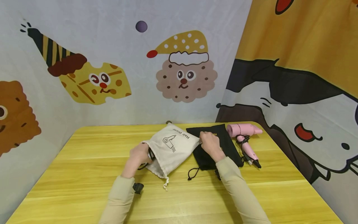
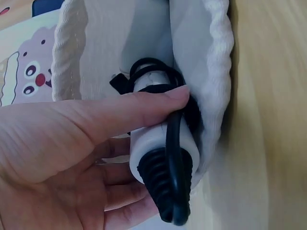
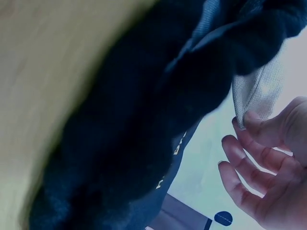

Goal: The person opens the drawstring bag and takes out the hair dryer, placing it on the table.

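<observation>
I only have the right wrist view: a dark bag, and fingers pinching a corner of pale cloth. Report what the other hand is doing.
Observer: The left hand grips a white handle with a black cord looped about it, at the open mouth of the pale bag.

Operator: Read me the print on that pale bag.

Observer: It says "Hair Dryer", as the head view shows.

Operator: Now tell me what lies just beyond the black bag, on its right.

Observer: A pink hair dryer, lying on the table close to the black bag's right side in the head view.
</observation>
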Tool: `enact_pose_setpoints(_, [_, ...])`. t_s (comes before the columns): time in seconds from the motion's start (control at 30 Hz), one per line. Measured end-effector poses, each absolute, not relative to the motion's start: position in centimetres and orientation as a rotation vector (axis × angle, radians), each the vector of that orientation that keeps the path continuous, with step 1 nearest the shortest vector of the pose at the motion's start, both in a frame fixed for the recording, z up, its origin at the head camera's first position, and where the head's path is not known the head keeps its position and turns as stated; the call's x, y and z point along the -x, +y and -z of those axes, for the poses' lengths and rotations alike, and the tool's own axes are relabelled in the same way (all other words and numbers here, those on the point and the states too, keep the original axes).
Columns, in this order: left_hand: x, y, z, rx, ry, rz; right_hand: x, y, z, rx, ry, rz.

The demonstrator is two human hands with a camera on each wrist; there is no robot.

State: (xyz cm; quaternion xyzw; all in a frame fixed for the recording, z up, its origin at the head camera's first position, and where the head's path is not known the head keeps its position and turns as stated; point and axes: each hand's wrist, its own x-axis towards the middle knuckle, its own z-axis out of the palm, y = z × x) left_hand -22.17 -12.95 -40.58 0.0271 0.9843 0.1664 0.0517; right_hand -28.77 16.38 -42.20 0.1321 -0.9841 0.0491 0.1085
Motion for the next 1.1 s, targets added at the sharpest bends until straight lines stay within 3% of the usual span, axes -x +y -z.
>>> enact_pose_setpoints(0.2, [22.0,-13.2,40.4,-0.082,2.957,-0.481,28.4,16.3,42.0,-0.424,-2.903,-0.198])
enact_pose_setpoints(0.53, [21.9,-12.4,40.4,-0.046,2.966,-0.393,27.3,15.2,41.8,-0.779,-2.857,-0.377])
enact_pose_setpoints(1.1, [22.1,-12.3,40.8,-0.058,3.057,-0.358,27.8,14.7,42.1,-0.82,-3.133,-0.42])
